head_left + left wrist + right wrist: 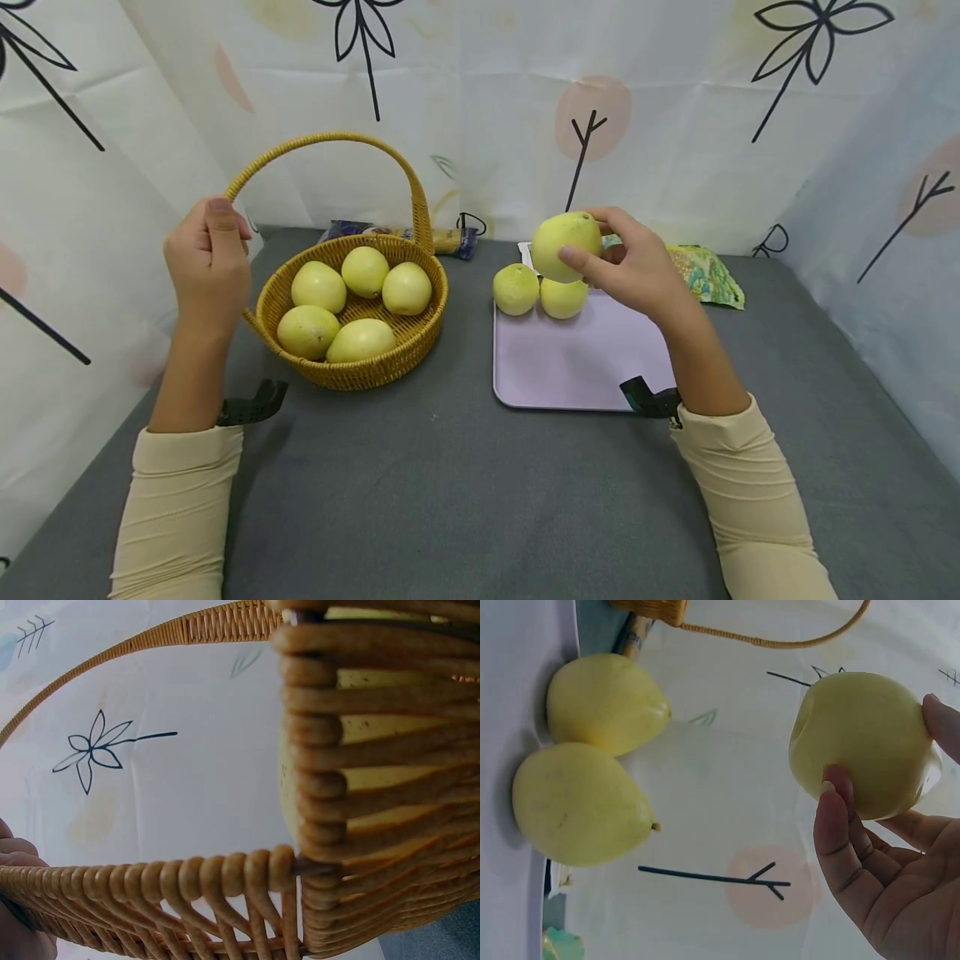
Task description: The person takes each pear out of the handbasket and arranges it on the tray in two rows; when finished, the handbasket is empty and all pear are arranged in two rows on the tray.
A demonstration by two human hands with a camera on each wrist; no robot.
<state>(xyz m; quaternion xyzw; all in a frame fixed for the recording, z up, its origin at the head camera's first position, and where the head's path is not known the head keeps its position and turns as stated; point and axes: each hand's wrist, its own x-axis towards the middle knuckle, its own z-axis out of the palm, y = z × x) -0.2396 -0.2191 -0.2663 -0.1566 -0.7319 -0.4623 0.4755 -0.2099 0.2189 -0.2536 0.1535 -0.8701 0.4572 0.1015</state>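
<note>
Left of the basket [375,377], the left hand [208,262] is clamped round the left side of the basket's handle [322,142], its thumb near the top. Inside the basket lie five pears [318,287], with some of the woven floor showing between them. Behind the basket, a dark blue and yellow packet [452,242] rests on the grey table [450,500], partly hidden by the handle. Right of the basket is a pale purple tray [577,358], with two pears [516,289] touching each other at its far corner on the basket's side. Also right of the basket, the right hand [633,262] has thumb and fingers clamped on a raised pear [564,244], apart from those two. Farthest right of the basket lies a green patterned packet [708,277]
</note>
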